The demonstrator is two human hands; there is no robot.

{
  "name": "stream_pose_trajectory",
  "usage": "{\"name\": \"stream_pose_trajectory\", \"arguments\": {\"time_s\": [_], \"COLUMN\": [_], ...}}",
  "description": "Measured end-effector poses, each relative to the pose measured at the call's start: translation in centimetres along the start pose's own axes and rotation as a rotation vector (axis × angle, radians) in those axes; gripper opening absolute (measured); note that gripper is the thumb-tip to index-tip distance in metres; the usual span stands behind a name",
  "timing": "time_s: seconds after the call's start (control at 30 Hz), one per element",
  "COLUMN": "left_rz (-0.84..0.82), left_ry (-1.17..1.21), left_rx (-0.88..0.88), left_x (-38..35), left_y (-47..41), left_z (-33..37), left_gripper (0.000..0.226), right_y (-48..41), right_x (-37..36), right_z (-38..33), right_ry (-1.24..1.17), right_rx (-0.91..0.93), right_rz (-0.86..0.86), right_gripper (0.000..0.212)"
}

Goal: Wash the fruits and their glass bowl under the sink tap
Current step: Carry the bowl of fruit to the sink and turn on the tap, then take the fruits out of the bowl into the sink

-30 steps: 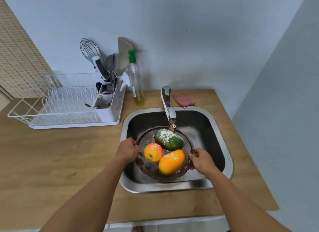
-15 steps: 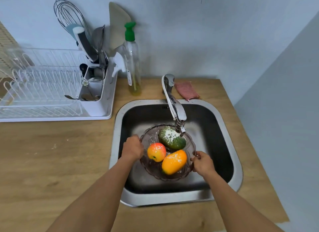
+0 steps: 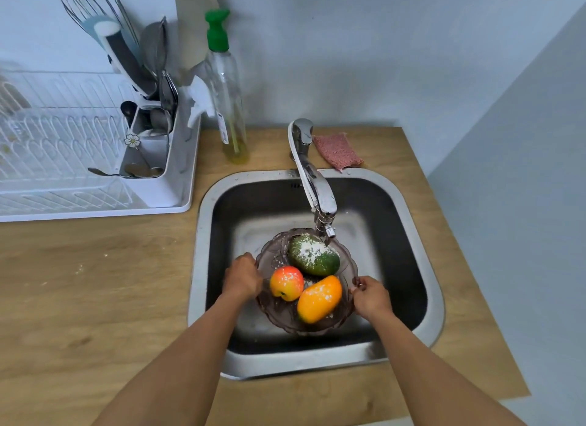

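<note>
- I have the glass bowl [image 3: 285,311] held over the steel sink [image 3: 203,235], its far rim just under the tap [image 3: 317,191] spout.
- My left hand [image 3: 242,279] has its fingers clamped on the bowl's left rim; my right hand [image 3: 371,297] pinches the right rim the same way.
- Inside lie a green mango [image 3: 314,259], an orange mango [image 3: 318,298] and a red-yellow apple [image 3: 285,283], all dusted with white powder.
- I cannot tell whether water is running.
- I judge the loaded bowl heavy, rigid and breakable, and slick once wet, so I would keep opposite-rim grips.
- The round fruits look likely to roll if I tilt it.
</note>
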State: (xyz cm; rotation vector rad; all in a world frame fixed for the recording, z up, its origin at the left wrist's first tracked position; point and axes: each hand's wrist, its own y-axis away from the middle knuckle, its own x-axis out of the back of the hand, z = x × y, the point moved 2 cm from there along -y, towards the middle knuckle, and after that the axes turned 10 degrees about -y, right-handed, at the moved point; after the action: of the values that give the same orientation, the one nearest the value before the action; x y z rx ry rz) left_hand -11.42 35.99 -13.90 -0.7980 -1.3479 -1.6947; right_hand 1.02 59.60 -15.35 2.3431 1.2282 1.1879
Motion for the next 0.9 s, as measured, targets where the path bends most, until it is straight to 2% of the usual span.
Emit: {"name": "stream_pose_trajectory", "arguments": {"time_s": [0.17, 0.3, 0.37, 0.47, 0.63, 0.8, 0.9], "left_rz": [-0.023, -0.057, -0.095, -0.107, -0.08, -0.018, -0.02], "left_ry": [0.002, 0.102, 0.184, 0.259, 0.336, 0.368, 0.381], "left_rx": [-0.024, -0.034, -0.036, -0.05, -0.065, -0.104, -0.094], "left_x": [-0.4, -0.6, -1.0, -1.7, -2.3, -2.6, -2.8], "left_y": [-0.2, -0.6, -0.5, -0.5, -0.1, 0.1, -0.1], "left_z": [0.2, -0.1, -0.2, -0.5, -0.9, -1.2, -1.4], "left_gripper": [0.023, 0.026, 0.03, 0.038, 0.041, 0.044, 0.046], "right_y": [-0.4, -0.6, -0.7, -0.6, -0.4, -0.5, -0.8], "right_x": [0.1, 0.4, 0.7, 1.0, 0.3, -1.7, -2.7], "right_z": [0.5, 0.1, -0.7, -2.4, -3.7, -4.1, -4.2], "right_ry": [0.07, 0.147, 0.15, 0.2, 0.283, 0.352, 0.411], "right_rx": [-0.05, -0.063, 0.0, 0.2, 0.4, 0.442, 0.437], "right_rz": [-0.034, -0.068, -0.016, 0.052, -0.039, -0.133, -0.106], "right_gripper": [0.025, 0.029, 0.04, 0.047, 0.051, 0.065, 0.073]}}
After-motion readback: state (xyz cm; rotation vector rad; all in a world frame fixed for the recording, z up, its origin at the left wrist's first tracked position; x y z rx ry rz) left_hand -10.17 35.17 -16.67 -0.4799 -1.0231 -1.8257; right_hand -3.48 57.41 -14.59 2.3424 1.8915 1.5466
